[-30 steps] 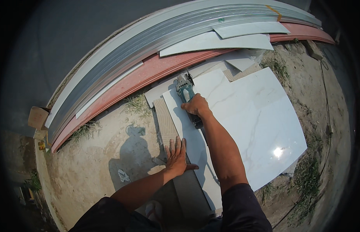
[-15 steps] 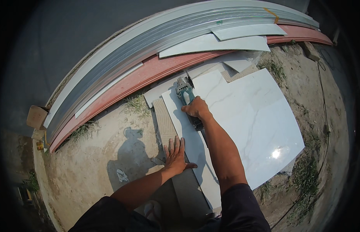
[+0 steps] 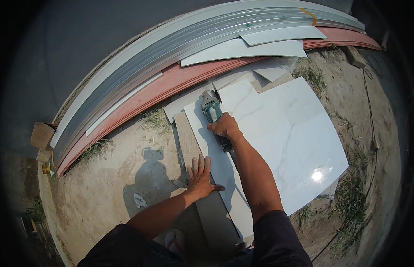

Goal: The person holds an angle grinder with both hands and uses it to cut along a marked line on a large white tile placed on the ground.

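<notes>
My right hand is wrapped round the body of a teal and grey angle grinder. Its disc stands on edge at the far end of a white marbled tile, near the tile's far edge. Whether the disc turns or touches the tile I cannot tell. A straight cut line runs down the tile from under my right forearm toward me. Spread flat, my left hand presses near the tile's left edge, its thumb reaching over the white face. Beneath lie other tile pieces with ridged backs.
Beyond the tile lie long red panels, grey metal channels and white offcut strips. A black cord runs along the dirt at the right. Grass tufts grow beside the tile. A cardboard piece stands far left.
Almost nothing differs. The whole scene shifts slightly left in view, while both hands and the grinder keep about the same place on the tile.
</notes>
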`<move>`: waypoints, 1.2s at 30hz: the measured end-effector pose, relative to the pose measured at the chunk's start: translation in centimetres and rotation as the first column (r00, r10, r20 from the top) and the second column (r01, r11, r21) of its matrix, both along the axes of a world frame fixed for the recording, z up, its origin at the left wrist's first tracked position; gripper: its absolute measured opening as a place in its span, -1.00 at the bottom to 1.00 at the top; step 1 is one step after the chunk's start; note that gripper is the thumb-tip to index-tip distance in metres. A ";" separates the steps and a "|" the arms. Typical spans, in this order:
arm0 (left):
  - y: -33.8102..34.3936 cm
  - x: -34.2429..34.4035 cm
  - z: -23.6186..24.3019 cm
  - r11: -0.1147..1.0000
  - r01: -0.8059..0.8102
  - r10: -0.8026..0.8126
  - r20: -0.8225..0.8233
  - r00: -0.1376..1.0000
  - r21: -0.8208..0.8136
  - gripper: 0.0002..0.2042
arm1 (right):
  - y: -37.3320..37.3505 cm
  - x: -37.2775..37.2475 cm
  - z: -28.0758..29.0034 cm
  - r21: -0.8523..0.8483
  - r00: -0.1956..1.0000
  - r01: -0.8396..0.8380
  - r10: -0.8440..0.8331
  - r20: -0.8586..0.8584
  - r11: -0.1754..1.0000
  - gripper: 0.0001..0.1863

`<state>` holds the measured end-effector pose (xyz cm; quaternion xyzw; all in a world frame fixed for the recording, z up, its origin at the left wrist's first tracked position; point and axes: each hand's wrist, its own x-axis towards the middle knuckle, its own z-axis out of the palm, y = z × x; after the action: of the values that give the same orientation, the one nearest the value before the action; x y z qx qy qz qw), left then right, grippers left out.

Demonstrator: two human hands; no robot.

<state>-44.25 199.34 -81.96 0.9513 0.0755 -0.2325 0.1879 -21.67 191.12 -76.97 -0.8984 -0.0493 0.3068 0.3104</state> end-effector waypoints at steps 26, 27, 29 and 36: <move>-0.3 -0.1 0.6 1.000 -0.016 0.016 -0.006 1.000 -0.005 0.33 | -1.5 -1.9 -0.8 0.038 1.000 0.014 -0.015 0.026 0.999 -0.25; -0.3 -0.1 0.7 1.000 -0.015 0.015 -0.002 1.000 -0.006 0.33 | -1.5 -2.0 -0.6 0.038 1.000 0.014 -0.015 0.026 0.999 -0.25; -0.3 0.0 0.9 1.000 -0.014 0.014 -0.012 1.000 -0.011 0.33 | -1.6 -2.2 -0.6 0.037 1.000 0.013 -0.014 0.027 0.999 -0.25; -0.4 0.0 0.5 1.000 -0.018 0.018 -0.027 0.999 0.006 0.36 | -2.4 -2.3 -0.8 -0.006 0.999 -0.037 0.037 -0.032 0.999 -0.16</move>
<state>-44.26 198.98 -81.44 0.9479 0.0873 -0.2432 0.1864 -23.99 188.75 -77.76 -0.8933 -0.0601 0.3269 0.3025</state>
